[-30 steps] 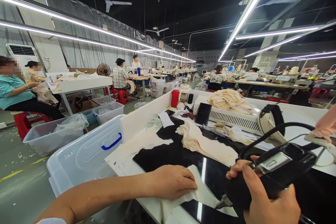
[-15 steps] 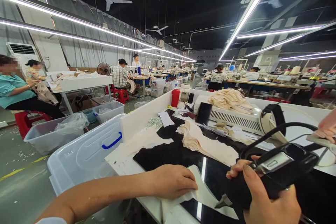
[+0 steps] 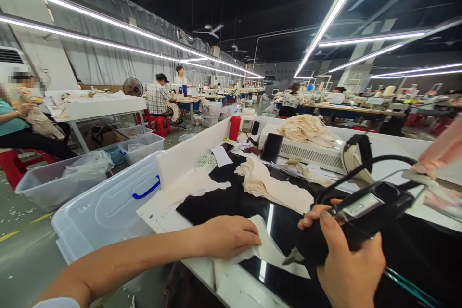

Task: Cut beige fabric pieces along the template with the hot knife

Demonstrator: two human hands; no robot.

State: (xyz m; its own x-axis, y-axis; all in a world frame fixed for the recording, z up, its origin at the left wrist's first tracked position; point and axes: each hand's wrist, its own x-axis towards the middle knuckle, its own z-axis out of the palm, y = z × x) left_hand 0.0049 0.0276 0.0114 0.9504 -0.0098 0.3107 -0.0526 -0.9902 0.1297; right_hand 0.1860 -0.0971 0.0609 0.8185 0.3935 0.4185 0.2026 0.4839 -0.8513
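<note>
The left hand lies over a cream fabric piece on the near part of the worktop, its fingers bent onto the cloth. The thumb and the cloth beneath the palm are hidden, so whether it pinches or only presses cannot be told. The right hand is closed around a black handheld electric tool; its body is partly covered by the fingers, and its exact kind is hard to make out. The tool's metal tip is at the fabric's right part; contact is unclear. At the right edge, a pale pink thing is cut off and cannot be identified.

Beyond the hands lies one cream fabric stack, its layers too many to count; a second, looser pile sits on a white vented housing. Two phones show: one tilted up against the housing, the other partly behind a paper slip.

Bare glossy black surface separates the left hand from the stack. A raised white border closes the far left side, with one lidded plastic box just outside it. The near edge passes under the left forearm.
</note>
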